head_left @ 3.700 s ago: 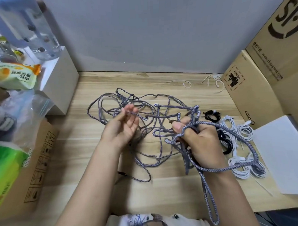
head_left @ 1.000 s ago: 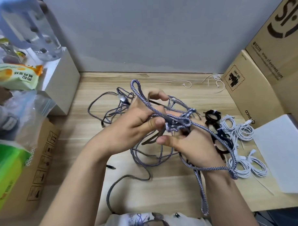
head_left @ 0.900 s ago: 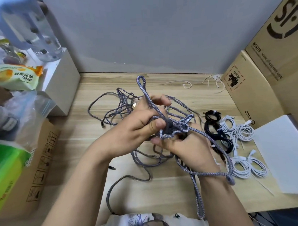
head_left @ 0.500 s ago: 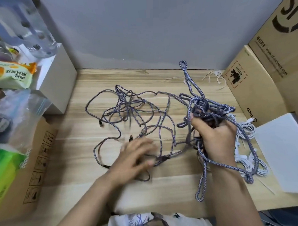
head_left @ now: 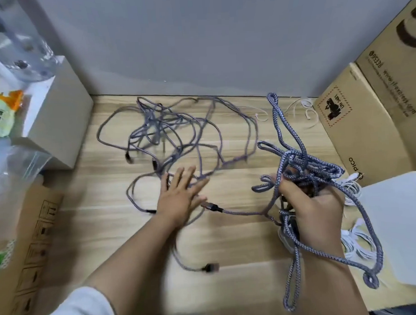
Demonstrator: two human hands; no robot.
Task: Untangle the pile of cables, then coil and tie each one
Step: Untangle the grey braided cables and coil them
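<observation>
Grey wall (head_left: pixel 210 39) fills the top of the frame, and below it your wooden table (head_left: pixel 240 236) spans the middle and bottom. Brown cardboard boxes (head_left: pixel 375 109) stand along the right edge, with a white box (head_left: pixel 402 226) in front of them at lower right. At the left edge you have another cardboard box (head_left: pixel 28 246), a white box (head_left: pixel 59 115) in the upper left, and above it a clear plastic bottle (head_left: pixel 19 46) and a snack packet (head_left: pixel 2 112).

Across the centre of the table your loose tangle of thin grey cables (head_left: pixel 178 134) lies spread out, blurred in places. Your left hand (head_left: pixel 182 196) rests flat on its near edge, fingers straight and spread, pressing strands against the wood. A cable end with a dark plug (head_left: pixel 211 267) lies near your left forearm, lower centre.

At centre right your right hand (head_left: pixel 315 207) has its fingers curled tightly round a thick bundle of blue-and-white braided cable (head_left: pixel 304 163). Loops of it rise above the fist toward the wall, and others hang down over your wrist to the lower right.

Partly hidden behind that fist, coiled white cables (head_left: pixel 356 244) sit on the table beside the white box. Thin white ties (head_left: pixel 304 109) lie by the wall at upper right.
</observation>
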